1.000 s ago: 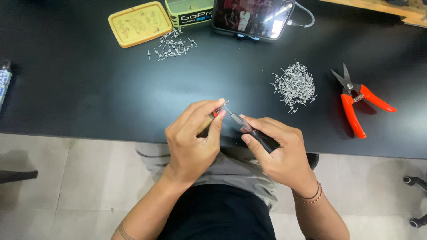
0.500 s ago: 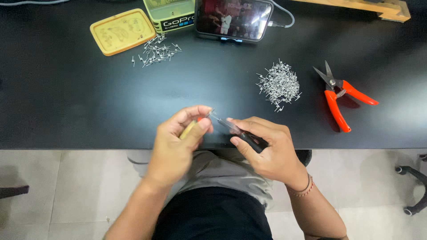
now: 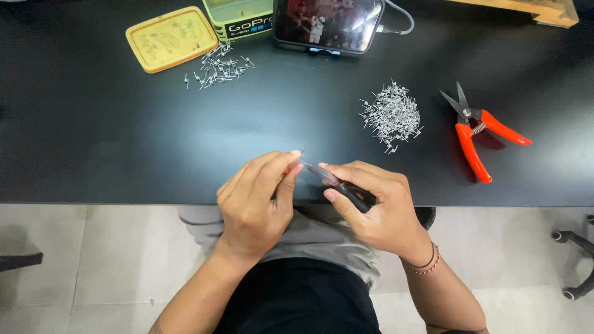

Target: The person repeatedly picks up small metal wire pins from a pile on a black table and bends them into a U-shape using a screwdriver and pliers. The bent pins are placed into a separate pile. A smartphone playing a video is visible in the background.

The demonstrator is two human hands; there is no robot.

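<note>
At the lower middle of the frame, both hands meet just over the near edge of the black counter. The left hand is closed in a pinch: thumb and forefinger press together on a very small metal piece whose tip shows just above the fingertips; something thin and reddish is also between these fingers, but it is too hidden to tell what it is. The right hand grasps a slim dark tool like a pen. The long axis of this tool runs diagonally, from the lower right in the right palm up and to the left, and its thin metal point touches, or almost touches, the small piece in the left pinch. So the piece lies to the upper left of the right hand, directly on the line of the tool, and the left hand is the nearer one to it.

A large pile of small metal pieces lies at the upper right, well apart from the hands, with orange-handled snips beside it. A smaller pile lies at the upper left, near a yellow lid, a green box and a phone.

Compared with half a second ago, the grips are the same, but the hands now stand closer to the counter edge and the tool point has come nearer to the pinch.
</note>
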